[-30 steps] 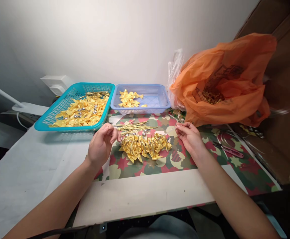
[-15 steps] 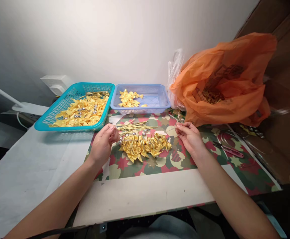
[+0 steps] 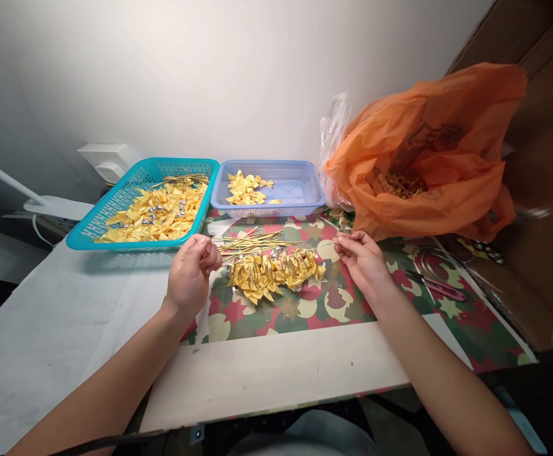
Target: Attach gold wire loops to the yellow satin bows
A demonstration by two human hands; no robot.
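Between my two hands a row of yellow ribbon bows (image 3: 261, 278) with gold loops and small silver bells is bunched together above the patterned sheet. My left hand (image 3: 193, 269) is closed at its left end, the fingers pressed together. At the right, my right hand (image 3: 359, 253) is pinched, thumb against fingertips, a short way off the bows. Whatever the fingers grip is too thin to make out. Just behind the bows lies a bundle of gold twist ties (image 3: 257, 241), its left end beside my left hand.
A teal basket (image 3: 79, 239) holds many yellow bows, bells and gold ties. Beside it a lavender basket (image 3: 299, 190) contains fewer bows. An orange plastic bag (image 3: 466, 209) stands open at the right. Pink-handled scissors (image 3: 442, 289) lie on the patterned sheet (image 3: 305, 316).
My left hand has shifted slightly left and turned a little. The row of bows has risen slightly and its loops have moved. My right hand has stayed almost where it was.
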